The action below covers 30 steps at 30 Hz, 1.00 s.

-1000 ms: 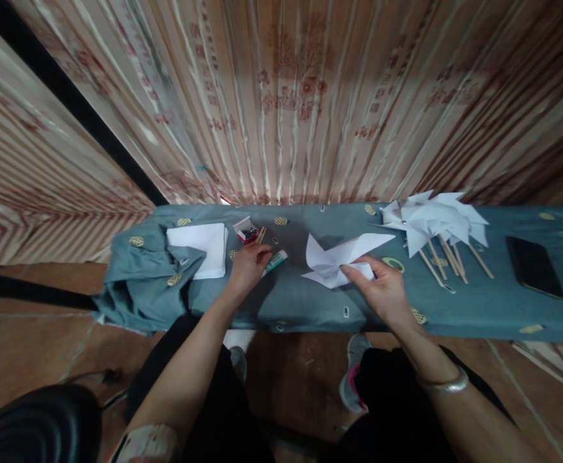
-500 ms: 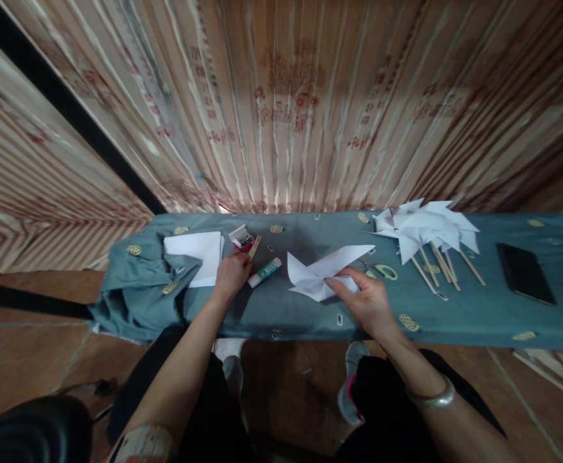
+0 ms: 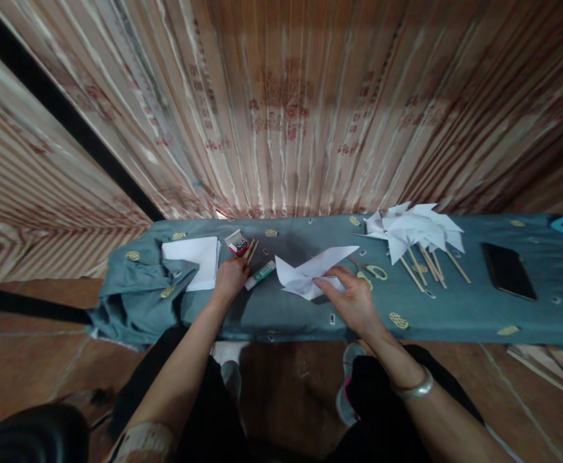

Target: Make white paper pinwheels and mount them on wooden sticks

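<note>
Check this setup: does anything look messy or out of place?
The cloth is bunched up at the picture's left end, with a fold covering part of the white paper stack; elsewhere, the cloth lies mostly flat.

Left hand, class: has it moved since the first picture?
Yes: against the small red box, the left hand has shifted left, toward the paper stack.

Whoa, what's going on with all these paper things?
Someone's right hand is pinching a white paper pinwheel, with no stick showing on it. Their left hand is at some wooden sticks beside a small open box; I can't tell if it grips one. Off to the right, more white pinwheels lie bunched together, with sticks.
</note>
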Tool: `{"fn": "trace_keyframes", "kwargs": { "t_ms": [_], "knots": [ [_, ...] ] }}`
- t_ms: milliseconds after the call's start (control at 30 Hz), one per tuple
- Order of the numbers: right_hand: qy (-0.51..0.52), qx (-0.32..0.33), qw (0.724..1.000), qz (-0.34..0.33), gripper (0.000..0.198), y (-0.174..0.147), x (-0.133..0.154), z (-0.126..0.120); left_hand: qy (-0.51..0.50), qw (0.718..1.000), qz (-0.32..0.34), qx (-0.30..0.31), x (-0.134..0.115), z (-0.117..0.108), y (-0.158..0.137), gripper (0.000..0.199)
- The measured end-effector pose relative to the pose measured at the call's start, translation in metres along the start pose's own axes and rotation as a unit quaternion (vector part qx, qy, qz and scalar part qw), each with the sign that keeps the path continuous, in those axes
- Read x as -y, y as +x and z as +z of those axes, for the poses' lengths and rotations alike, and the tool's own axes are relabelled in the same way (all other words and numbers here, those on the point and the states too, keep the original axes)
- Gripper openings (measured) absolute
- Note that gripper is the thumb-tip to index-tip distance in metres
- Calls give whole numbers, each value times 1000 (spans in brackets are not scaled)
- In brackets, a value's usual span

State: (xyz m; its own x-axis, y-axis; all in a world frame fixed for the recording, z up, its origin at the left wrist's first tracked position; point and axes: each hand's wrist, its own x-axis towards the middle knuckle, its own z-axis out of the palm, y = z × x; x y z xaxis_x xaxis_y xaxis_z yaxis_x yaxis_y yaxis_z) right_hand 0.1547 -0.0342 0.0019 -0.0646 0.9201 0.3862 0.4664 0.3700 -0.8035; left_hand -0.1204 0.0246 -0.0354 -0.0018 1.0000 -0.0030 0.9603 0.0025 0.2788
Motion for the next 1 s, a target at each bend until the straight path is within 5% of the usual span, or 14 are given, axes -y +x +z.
{"fn": "trace_keyframes", "kwargs": {
  "t_ms": [200, 267, 400, 600, 1000],
  "knots": [
    [-94, -26, 989, -114, 13, -3, 12, -7, -91, 993, -2, -70, -15, -16, -2, 23],
    [-120, -33, 979, -162, 11, -4, 20, -12, -288, 949, 33, -127, -30, -24, -10, 21],
    [-145, -63, 958, -240, 11, -4, 34, -21, -543, 834, 55, -77, -64, -34, -35, 23],
    [-144, -108, 952, -247, 20, 2, 42, -32, -598, 797, 83, -17, -94, -48, -50, 16],
    [-166, -86, 940, -285, 25, -8, 55, -61, -635, 764, 97, 60, -101, -57, -61, 16]
  ]
}}
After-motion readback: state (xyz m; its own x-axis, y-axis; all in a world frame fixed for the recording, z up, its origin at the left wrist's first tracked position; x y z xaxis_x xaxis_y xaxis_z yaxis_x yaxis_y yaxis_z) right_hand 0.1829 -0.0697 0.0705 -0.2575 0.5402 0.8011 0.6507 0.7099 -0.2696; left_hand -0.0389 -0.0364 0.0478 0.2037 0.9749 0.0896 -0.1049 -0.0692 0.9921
